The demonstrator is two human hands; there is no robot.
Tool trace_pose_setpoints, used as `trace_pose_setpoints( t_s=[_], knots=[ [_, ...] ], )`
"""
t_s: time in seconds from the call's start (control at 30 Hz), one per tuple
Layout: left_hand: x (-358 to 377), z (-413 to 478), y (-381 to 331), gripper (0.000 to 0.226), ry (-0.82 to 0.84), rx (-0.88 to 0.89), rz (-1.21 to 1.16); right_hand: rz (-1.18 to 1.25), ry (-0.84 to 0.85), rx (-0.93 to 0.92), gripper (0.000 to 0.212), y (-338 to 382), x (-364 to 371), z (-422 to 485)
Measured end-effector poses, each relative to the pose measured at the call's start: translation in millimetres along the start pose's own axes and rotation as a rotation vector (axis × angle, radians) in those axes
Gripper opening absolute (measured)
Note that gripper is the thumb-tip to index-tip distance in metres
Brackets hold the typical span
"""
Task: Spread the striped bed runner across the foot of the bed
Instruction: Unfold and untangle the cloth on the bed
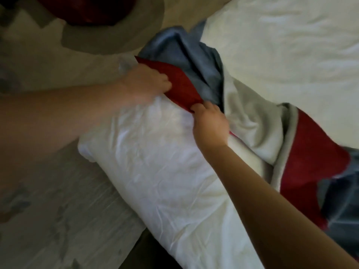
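While the bed runner (184,55) lies bunched and twisted across the bed (281,45), both grips are on its red end at the bed's left edge, just past the near corner. Left grip (144,84) is motion-blurred; its fingers look curled over the outer edge of the red band. Right grip (210,121) pinches the same band lower down, fingers closed on the hem, nothing else held.

Blue-grey and pale grey stripes are heaped just behind the hands; the rest trails off to the right over the white duvet, folded on itself, with another red band and a blue patch toward the right of view. The duvet beneath is creased but lies flat.

Step in hand, by my judgement: setting this end at the left edge, early in the spread; most of the length not yet opened out. The next move likely calls for drawing the red end taut and square to the edge; then opening the heap and working rightward across the bed, stripes kept parallel to the foot.
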State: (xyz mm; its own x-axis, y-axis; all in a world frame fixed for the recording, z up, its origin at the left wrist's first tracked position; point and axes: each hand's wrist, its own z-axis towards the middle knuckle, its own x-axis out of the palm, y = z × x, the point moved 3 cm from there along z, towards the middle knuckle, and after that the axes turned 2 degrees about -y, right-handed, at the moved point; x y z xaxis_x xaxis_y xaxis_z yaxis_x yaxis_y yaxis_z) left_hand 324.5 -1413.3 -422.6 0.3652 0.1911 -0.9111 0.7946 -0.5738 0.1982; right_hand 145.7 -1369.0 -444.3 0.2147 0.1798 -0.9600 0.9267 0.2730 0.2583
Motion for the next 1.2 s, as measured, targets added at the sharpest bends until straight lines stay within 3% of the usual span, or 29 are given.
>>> trace_pose_setpoints(
  t_s=[0.07, 0.17, 0.23, 0.3, 0.4, 0.53, 0.63, 0.7, 0.83, 0.9, 0.97, 1.03, 1.2],
  knots=[
    [5.9, -16.8, 21.5, 0.011, 0.091, -0.14, 0.003, 0.079, -0.007, -0.066, 0.031, 18.9, -2.0, -8.9],
    [15.1, -36.2, 32.7, 0.013, 0.239, -0.333, -0.227, 0.09, -0.009, -0.097, 0.031, 19.7, -6.4, -37.6],
    [12.3, -46.5, 24.3, 0.015, 0.283, -0.366, -0.252, 0.05, -0.012, -0.083, 0.033, -3.1, -9.2, -57.5],
    [1.3, -52.1, 8.0, 0.017, 0.228, -0.309, -0.119, -0.016, -0.078, -0.018, 0.038, -36.4, -20.9, -73.5],
    [-21.0, -41.5, -27.7, 0.022, -0.017, -0.203, -0.078, -0.167, -0.245, 0.175, 0.046, -89.7, -47.0, -84.5],
    [-60.2, 0.8, -83.2, 0.03, -0.24, -0.107, -0.139, -0.115, -0.05, 0.405, 0.047, -151.7, -68.8, -77.3],
    [-85.7, 30.7, -118.8, 0.034, -0.276, -0.061, -0.112, -0.047, 0.049, 0.358, 0.033, -167.0, -71.2, -79.3],
    [-93.6, 47.4, -136.0, 0.043, -0.239, -0.07, -0.11, -0.033, 0.03, 0.311, 0.061, -160.1, -69.2, -84.6],
    [-82.3, 63.4, -162.3, 0.052, 0.042, -0.125, -0.211, -0.101, 0.121, 0.295, 0.105, -145.3, -48.5, -93.8],
    [-73.7, 62.8, -175.4, 0.03, 0.103, -0.125, -0.167, -0.198, 0.17, 0.282, 0.092, -142.8, -38.1, -98.3],
    [-66.7, 58.3, -184.5, 0.012, 0.111, -0.079, -0.079, -0.247, 0.126, 0.228, 0.054, -147.6, -40.5, -97.2],
    [-64.8, 47.0, -186.0, 0.01, 0.076, -0.029, -0.056, -0.248, 0.044, 0.17, 0.03, -164.1, -54.3, -93.1],
    [-80.3, 25.8, -171.4, 0.011, -0.137, -0.083, -0.217, -0.308, -0.136, 0.28, 0.019, -239.4, -117.0, -95.6]
  ],
)
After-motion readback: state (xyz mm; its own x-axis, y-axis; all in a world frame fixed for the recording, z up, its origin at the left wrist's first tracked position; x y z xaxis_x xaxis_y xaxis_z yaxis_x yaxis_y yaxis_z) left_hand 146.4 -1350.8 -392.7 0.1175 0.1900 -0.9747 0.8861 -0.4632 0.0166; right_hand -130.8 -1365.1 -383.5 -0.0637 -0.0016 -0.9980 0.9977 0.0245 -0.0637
